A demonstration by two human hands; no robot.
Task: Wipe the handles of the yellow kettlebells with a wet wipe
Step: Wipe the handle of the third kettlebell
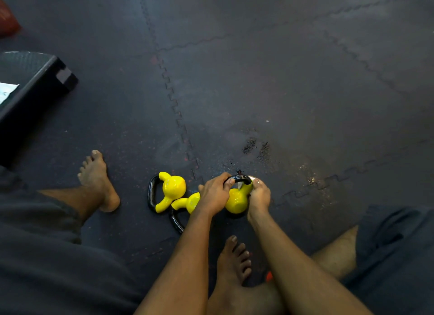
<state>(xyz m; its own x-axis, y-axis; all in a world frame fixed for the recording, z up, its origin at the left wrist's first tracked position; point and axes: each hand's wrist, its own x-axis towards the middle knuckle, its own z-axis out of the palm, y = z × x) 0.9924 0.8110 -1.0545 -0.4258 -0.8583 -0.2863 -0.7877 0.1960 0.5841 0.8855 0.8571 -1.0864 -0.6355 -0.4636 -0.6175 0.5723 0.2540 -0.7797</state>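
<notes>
Three yellow kettlebells with black handles lie on the dark floor mat between my feet. The left kettlebell point(172, 187) rests on its side, its handle pointing left. The middle kettlebell point(186, 203) lies with its handle toward me. My left hand point(215, 194) grips the black handle point(242, 179) of the right kettlebell point(237, 201). My right hand point(258, 196) pinches a small pale wet wipe point(251, 178) against the right end of that handle.
A black step platform point(30, 86) with a white packet point(5, 91) on it stands at the left. My bare left foot point(98, 180) and right foot point(233, 260) flank the kettlebells. A red object point(7, 18) sits at the top left. Wet patches point(256, 147) mark the mat.
</notes>
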